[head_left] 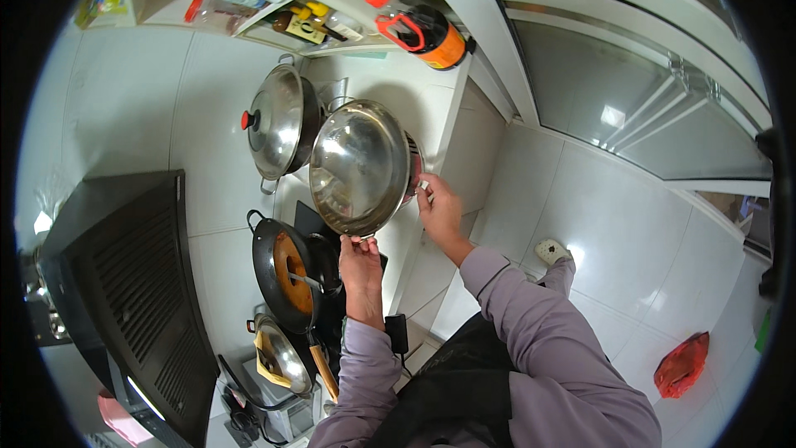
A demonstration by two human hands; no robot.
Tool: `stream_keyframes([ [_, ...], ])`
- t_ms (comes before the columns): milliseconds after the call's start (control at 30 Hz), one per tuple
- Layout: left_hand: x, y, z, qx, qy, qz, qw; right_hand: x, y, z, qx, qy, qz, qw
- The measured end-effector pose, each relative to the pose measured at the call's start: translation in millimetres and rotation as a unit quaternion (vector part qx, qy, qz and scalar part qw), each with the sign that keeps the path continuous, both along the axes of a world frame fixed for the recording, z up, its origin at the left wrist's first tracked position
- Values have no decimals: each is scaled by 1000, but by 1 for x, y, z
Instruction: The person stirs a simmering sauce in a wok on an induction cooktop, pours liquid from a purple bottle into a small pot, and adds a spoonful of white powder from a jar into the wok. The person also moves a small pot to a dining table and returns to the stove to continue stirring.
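Note:
A wide, shiny stainless-steel pan (360, 165) with loop handles sits tilted in view over the white counter (429, 84). My left hand (362, 261) has its fingers curled round the pan's near loop handle. Beneath and to the right of the pan, part of a reddish patterned vessel (415, 168) shows; the pan hides most of it. My right hand (441, 208) is at that vessel's side, thumb and fingers pinched on a small pale piece (423, 185), possibly a handle or tab. Whether the right fingers also touch the pan's rim, I cannot tell.
Behind stands a lidded steel pot (277, 127). A black wok (264, 267) holds orange-brown sauce and a utensil; beside it lies a steel lid (289, 354). A range hood (137, 292) juts in from the left. A large dark sauce bottle (429, 37) stands at the counter's far end.

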State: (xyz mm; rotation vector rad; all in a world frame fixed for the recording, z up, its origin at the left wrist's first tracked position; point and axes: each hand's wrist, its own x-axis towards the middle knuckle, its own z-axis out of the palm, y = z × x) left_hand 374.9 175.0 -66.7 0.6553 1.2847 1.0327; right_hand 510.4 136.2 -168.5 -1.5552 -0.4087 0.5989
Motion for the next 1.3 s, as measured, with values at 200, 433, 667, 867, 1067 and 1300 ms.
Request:
stream_keyframes([
  [200, -9, 3, 2, -11, -3, -26, 1000, -11, -13, -6, 28, -83, -19, 996],
  [433, -22, 7, 2, -25, -32, -39, 998, -8, -21, -11, 90, -78, -10, 993],
  [667, -31, 9, 13, -85, -75, -65, 991, -17, -20, -17, 147, -23, -75, 986],
  [867, -31, 6, 18, -110, -95, -85, 986, -13, -18, -29, 154, -64, -62, 984],
  [1067, -24, 1, 23, -127, -103, -48, 985, -13, -11, -41, 148, -104, -33, 983],
  [1300, -16, -3, 28, -107, -144, -79, 981, -22, -5, -51, 149, -74, -34, 985],
])
